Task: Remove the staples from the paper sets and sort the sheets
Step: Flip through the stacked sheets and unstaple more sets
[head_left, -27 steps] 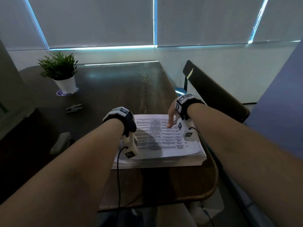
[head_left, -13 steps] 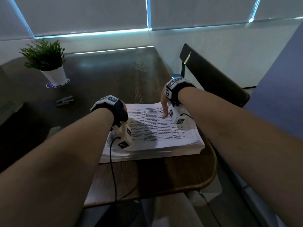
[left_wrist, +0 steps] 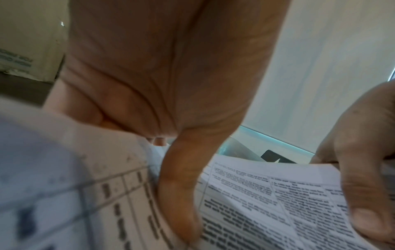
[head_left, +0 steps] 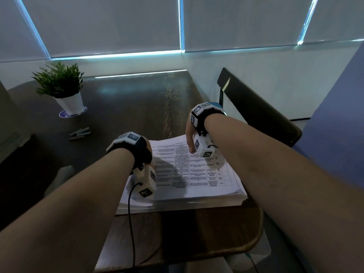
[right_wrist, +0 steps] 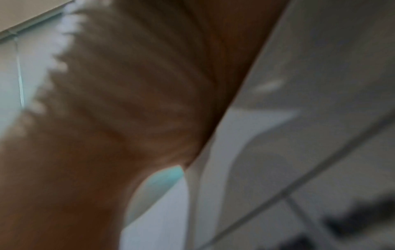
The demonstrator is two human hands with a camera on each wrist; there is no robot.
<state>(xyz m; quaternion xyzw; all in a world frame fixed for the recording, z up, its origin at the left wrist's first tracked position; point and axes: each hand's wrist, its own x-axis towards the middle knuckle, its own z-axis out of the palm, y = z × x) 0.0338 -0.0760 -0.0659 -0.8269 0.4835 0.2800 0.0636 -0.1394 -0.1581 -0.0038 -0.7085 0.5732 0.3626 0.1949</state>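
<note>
Two hands sit on a thick paper stack at the near right corner of a dark wooden table. Top sheet carries a printed grid of text and its far edge bows up off the stack.

Left hand is at the sheet's left side; in the left wrist view its thumb lies flat on top of the page w/ the other fingers curled down behind the paper's edge, so it pinches the sheet. Right hand is at the far right part of the sheet; same wrist view shows its thumb on top of the lifted page and fingers behind the far edge, pinching it too. Right wrist view is badly blurred, prob. just palm and paper up close, no more can be read from it.

Elsewhere: small potted plant in a white pot at far left of the table, some grey stick-like items near it, too small to identify. Dark chair back stands just beyond the table's right edge.
</note>
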